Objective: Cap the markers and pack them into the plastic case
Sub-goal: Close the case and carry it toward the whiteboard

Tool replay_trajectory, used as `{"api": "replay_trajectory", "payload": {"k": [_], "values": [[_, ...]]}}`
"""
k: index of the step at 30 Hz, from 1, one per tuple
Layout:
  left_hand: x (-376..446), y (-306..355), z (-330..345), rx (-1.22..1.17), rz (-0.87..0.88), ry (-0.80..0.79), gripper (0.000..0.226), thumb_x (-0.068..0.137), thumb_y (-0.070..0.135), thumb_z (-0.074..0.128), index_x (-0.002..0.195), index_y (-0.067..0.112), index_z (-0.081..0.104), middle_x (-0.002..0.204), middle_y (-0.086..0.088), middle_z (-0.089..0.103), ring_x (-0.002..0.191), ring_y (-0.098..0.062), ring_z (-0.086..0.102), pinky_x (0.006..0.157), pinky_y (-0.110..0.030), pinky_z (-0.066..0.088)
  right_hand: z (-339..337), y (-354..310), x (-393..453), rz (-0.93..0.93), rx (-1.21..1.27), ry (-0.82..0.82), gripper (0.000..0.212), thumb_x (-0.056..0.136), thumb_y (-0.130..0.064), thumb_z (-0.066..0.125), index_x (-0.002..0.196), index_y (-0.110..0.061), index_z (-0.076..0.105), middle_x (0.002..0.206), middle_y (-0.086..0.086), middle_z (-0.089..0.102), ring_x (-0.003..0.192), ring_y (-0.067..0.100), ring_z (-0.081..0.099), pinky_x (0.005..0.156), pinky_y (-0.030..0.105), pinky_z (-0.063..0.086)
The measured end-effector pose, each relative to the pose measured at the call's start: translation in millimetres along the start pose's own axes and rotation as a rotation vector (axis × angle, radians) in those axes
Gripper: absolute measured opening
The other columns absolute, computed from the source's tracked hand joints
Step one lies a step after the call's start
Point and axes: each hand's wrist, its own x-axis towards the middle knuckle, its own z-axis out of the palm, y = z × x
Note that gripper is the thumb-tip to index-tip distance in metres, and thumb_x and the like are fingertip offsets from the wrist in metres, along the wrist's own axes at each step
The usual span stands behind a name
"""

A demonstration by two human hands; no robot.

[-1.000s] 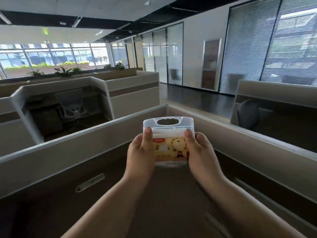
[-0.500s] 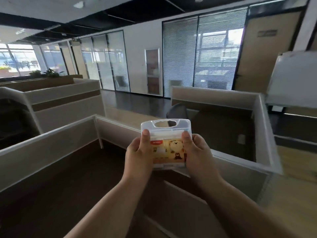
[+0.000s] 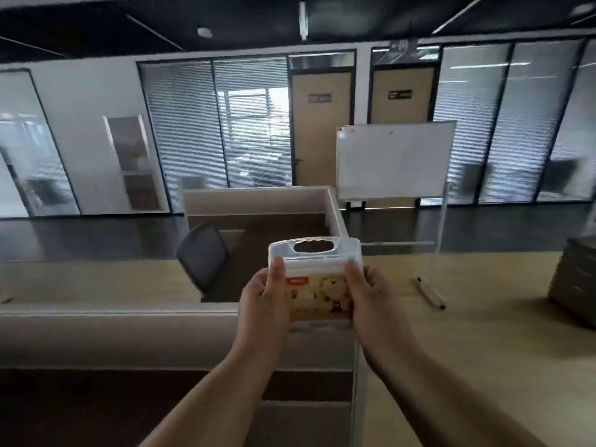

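Observation:
A clear plastic case [image 3: 317,279] with a carry handle on top and a yellow bear label on its front is held up in the air in front of me. It is closed. My left hand [image 3: 263,304] grips its left side, thumb on the front. My right hand [image 3: 374,301] grips its right side the same way. No loose markers are in view; what is inside the case is hidden by the label.
A low desk partition [image 3: 129,330] runs across below the hands. Beyond it stand a grey office chair [image 3: 203,259], another cubicle [image 3: 264,201] and a rolling whiteboard [image 3: 395,159]. A grey cabinet [image 3: 574,282] sits at the right edge on the wooden floor.
The view has swung to the right across the office, from the cubicles to the whiteboard and doors. Both hands keep the same grip on the case, held up in front.

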Motion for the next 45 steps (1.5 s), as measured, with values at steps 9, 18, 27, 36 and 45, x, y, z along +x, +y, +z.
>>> {"api": "replay_trajectory", "payload": {"k": [9,18,27,36,45], "values": [[-2.1,-3.8,75.9,-0.065,-0.013,-0.241,0.035,0.097,0.047,0.042,0.094,0.023,0.068,0.083,0.005,0.076,0.076,-0.011,0.074,0.055,-0.024,0.057,-70.3,-2.5,-7.8,-0.045,0.018,0.284,0.038,0.097,-0.047,0.049,0.097,-0.013,0.065,0.087,0.005,0.076,0.074,0.011,0.074,0.056,0.023,0.057],[2.2,-22.6,191.3,-0.077,0.008,-0.383,0.038,0.100,0.046,0.040,0.104,0.022,0.069,0.090,0.002,0.076,0.083,-0.014,0.074,0.065,-0.029,0.060,-176.7,17.3,26.6,-0.055,-0.050,0.422,0.044,0.096,-0.053,0.048,0.097,-0.012,0.063,0.087,0.005,0.075,0.074,0.010,0.073,0.058,0.024,0.059],[34.4,-61.3,369.5,-0.075,-0.016,-0.363,0.039,0.100,0.045,0.039,0.100,0.021,0.069,0.088,0.000,0.076,0.080,-0.015,0.074,0.062,-0.028,0.059,-330.6,45.8,119.4,-0.019,-0.079,0.419,0.040,0.097,-0.053,0.046,0.097,-0.018,0.063,0.087,0.001,0.075,0.074,0.007,0.073,0.056,0.021,0.057],[80.6,-104.3,496.9,-0.088,-0.076,-0.286,0.043,0.099,0.047,0.041,0.100,0.017,0.072,0.087,-0.005,0.077,0.081,-0.019,0.075,0.070,-0.038,0.061,-433.7,80.8,210.9,0.010,-0.098,0.403,0.038,0.097,-0.052,0.046,0.098,-0.017,0.063,0.087,0.001,0.075,0.073,0.004,0.072,0.054,0.018,0.054],[174.9,-167.6,563.7,-0.045,-0.087,-0.297,0.047,0.100,0.049,0.038,0.105,0.017,0.072,0.090,-0.005,0.077,0.084,-0.020,0.075,0.072,-0.037,0.061,-463.5,137.8,325.2,0.073,-0.035,0.357,0.038,0.098,-0.051,0.047,0.101,-0.017,0.065,0.091,0.002,0.076,0.079,0.009,0.074,0.064,0.027,0.060]]}}
